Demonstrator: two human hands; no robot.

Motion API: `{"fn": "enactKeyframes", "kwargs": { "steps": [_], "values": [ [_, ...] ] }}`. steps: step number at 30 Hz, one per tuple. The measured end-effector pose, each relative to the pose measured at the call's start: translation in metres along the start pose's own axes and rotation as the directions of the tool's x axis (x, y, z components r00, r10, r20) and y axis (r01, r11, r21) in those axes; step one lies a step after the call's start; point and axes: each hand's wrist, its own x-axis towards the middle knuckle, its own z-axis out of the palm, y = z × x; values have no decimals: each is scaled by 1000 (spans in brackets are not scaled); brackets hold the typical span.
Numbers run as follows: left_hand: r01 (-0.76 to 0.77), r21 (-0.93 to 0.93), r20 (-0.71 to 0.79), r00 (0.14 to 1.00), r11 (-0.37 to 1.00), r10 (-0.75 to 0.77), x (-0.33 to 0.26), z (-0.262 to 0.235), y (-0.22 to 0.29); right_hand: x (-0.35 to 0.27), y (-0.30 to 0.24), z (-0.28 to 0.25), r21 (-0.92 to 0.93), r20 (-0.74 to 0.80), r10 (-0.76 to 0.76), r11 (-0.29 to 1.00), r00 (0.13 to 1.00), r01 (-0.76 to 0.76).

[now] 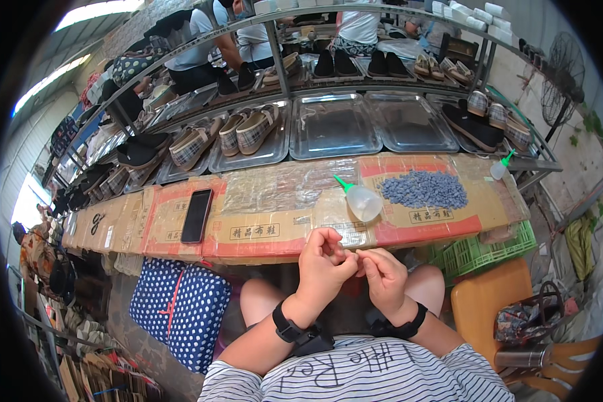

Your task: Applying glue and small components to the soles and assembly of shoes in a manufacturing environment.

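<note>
- Left hand and right hand met fingertip to fingertip just below the worktop edge, over the lap; fingers curled narrow, pinching a small piece between them, too tiny to identify.
- Piece judged very light and easy to drop; a thumb-and-forefinger pinch at its edges looked the only workable hold.
- Pile of small blue-grey pieces lay on the worktop, well apart from the hands; loose, would scatter if swept.
- Clear squeeze bottle with green nozzle lay tilted beside the pile; soft-walled, probably light.
- Black phone lay flat to the left.
- Steel trays and plaid slip-on shoes sat on the shelf behind.
</note>
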Motion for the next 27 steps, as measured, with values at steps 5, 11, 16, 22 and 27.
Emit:
{"fn": "enactKeyframes", "kwargs": {
  "steps": [5, 11, 16, 22, 27],
  "values": [
    [-21, -8, 3, 1000, 1000, 21, -1, 1, 0, -1, 4, -2, 93, -13, 64, 994, 998, -62],
    [18, -56, -5, 1000, 998, -19, -2, 2, 2, -3, 8, -2, 209, -16, 112, 972, 994, -106],
    [17, -74, -15, 1000, 997, -18, -2, 2, 1, -3, 9, -3, 213, -8, 123, 970, 992, -118],
    [37, -121, -8, 999, 992, -38, -2, 4, 2, -3, 9, -3, 191, -13, 115, 975, 993, -111],
    [65, -158, -7, 998, 985, -67, -2, 4, 2, -2, 7, -4, 126, -12, 83, 989, 997, -80]
  ]
}}
